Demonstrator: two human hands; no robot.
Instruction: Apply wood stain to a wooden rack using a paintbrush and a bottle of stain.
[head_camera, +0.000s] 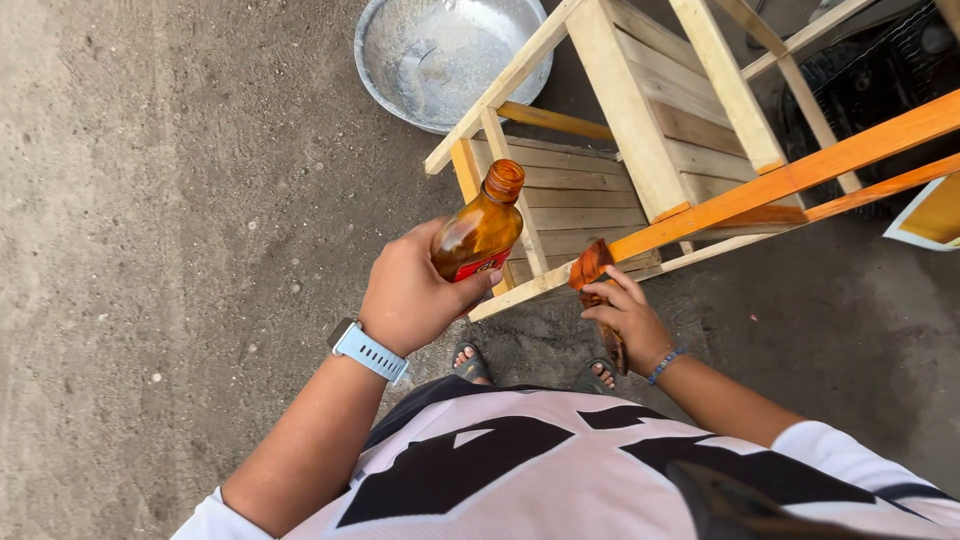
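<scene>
Left hand (410, 295) fingers wrapped round amber bottle (482, 228); right hand (628, 318) fingers pinch stained rag (590, 268) against wooden frame (640, 150). Rails beyond rag orange; most slats bare.

Amber glass bottle (481, 228), capped, is tilting in the left hand (410, 296), bearing a red label (476, 267) low on its side.

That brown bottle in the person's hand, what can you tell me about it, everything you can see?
The brown bottle looks like amber glass, flat-sided, with a short neck and a screw cap of the same orange-brown on top. A red label shows low on its side. It is held upright, tilted a little, gripped around its lower body by the left hand, above the corner of the wooden frame. Its contents cannot be made out.
</scene>
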